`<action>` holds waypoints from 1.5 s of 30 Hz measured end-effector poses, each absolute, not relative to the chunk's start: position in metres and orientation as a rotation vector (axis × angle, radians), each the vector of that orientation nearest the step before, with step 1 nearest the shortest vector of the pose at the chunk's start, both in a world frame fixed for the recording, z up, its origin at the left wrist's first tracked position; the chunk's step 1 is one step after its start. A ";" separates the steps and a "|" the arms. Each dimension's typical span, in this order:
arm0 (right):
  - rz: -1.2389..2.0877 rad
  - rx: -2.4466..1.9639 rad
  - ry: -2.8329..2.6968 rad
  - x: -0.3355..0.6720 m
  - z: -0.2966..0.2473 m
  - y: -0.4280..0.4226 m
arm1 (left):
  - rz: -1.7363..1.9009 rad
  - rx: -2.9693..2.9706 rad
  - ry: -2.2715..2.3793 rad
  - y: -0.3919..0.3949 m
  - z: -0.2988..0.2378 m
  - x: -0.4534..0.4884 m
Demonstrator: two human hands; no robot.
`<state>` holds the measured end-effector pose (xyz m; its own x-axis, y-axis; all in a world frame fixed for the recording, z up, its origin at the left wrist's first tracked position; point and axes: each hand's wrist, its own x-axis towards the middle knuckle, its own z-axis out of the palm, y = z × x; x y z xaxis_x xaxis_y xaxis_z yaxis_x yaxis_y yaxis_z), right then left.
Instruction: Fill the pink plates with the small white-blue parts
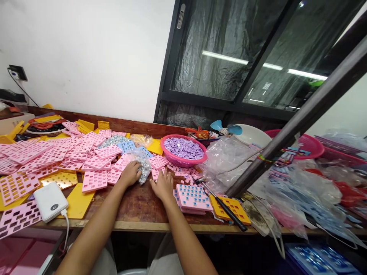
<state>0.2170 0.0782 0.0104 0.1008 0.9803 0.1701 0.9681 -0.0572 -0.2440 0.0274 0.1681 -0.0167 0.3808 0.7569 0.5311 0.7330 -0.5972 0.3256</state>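
My left hand (pixel 131 174) is closed on the near side of a clear plastic bag (pixel 145 170) filled with small pale, glittery pieces. Its fingertips are partly hidden against the bag. My right hand (pixel 163 185) lies low over the wooden table (pixel 137 206), fingers apart and holding nothing that I can see. Just beyond its fingertips are pink perforated boards (pixel 158 162). To the right of that hand sits a stack of pink boards (pixel 194 197), the top one dotted with blue squares.
Many pink perforated boards (pixel 69 151) cover the left side, with a white power bank (pixel 51 201) in front. A pink basket (pixel 184 163) holds purple pieces. A hammer (pixel 226 208) rests on a yellow board (pixel 239 214). A slanted metal pole (pixel 289 126) crosses the right side.
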 end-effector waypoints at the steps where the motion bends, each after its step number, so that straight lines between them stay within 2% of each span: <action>1: 0.075 -2.147 -1.914 0.218 0.007 0.085 | 1.047 2.567 1.412 0.169 -0.017 0.027; 8: -0.106 -2.034 -1.989 0.227 -0.007 0.076 | 1.149 2.524 1.382 0.166 -0.013 0.035; 13: -0.073 -2.087 -1.917 0.233 -0.001 0.082 | 1.029 2.671 1.196 0.160 -0.012 0.040; 27: -0.010 -1.942 -1.982 0.239 0.001 0.078 | 0.827 2.477 1.551 0.152 0.007 0.029; 38: 0.277 -1.720 -1.520 0.247 -0.007 0.092 | 0.705 2.533 1.200 0.146 0.010 0.022; 45: 0.433 -1.353 -1.175 0.249 -0.025 0.116 | 0.726 2.564 1.219 0.147 -0.003 0.039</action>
